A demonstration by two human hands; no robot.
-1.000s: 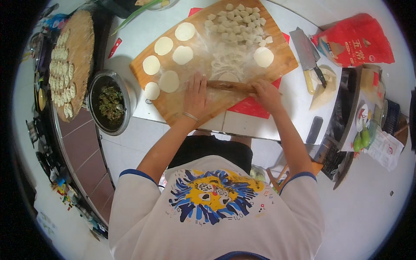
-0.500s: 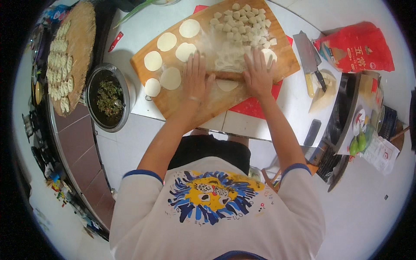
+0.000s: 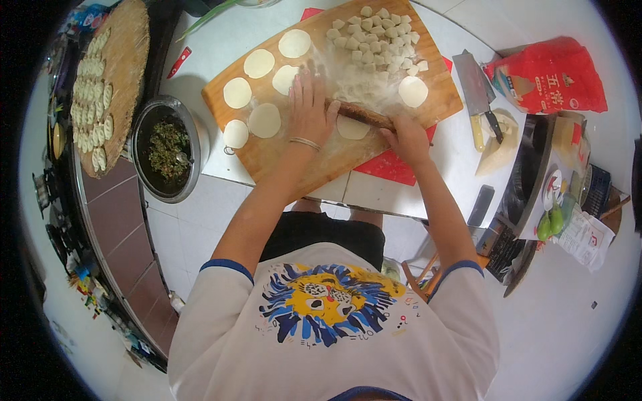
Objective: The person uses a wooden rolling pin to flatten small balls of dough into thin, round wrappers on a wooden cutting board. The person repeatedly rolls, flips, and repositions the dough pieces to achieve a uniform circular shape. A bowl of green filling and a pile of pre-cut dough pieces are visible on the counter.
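Note:
A brown wooden rolling pin (image 3: pixel 361 113) slants over a partly hidden round dough wrapper (image 3: pixel 352 127) on the floured wooden board (image 3: pixel 294 175). My right hand (image 3: pixel 409 139) is closed round the pin's right end. Flat, with fingers stretched out, my left hand (image 3: pixel 309 107) lies at the pin's left end, partly covering a pale wrapper (image 3: pixel 284 80). More round wrappers (image 3: pixel 264 120) lie left of it, and a single wrapper (image 3: pixel 413 91) lies above my right hand. Cut dough pieces (image 3: pixel 374 40) are heaped at the board's far right, dusted with flour.
Left of the board stands a metal bowl (image 3: pixel 194 157) of green filling with a spoon. Beyond it, shaped dumplings (image 3: pixel 93 100) cover a round board (image 3: pixel 130 60). To the right lie a cleaver (image 3: pixel 473 83), a phone (image 3: pixel 481 205) and a red bag (image 3: pixel 548 73). A red-handled knife (image 3: pixel 179 62) lies far left.
The rolling pin has tilted, its right end now nearer me. My right hand has gone from lying flat on it to gripping its end. My left hand has shifted slightly right and away.

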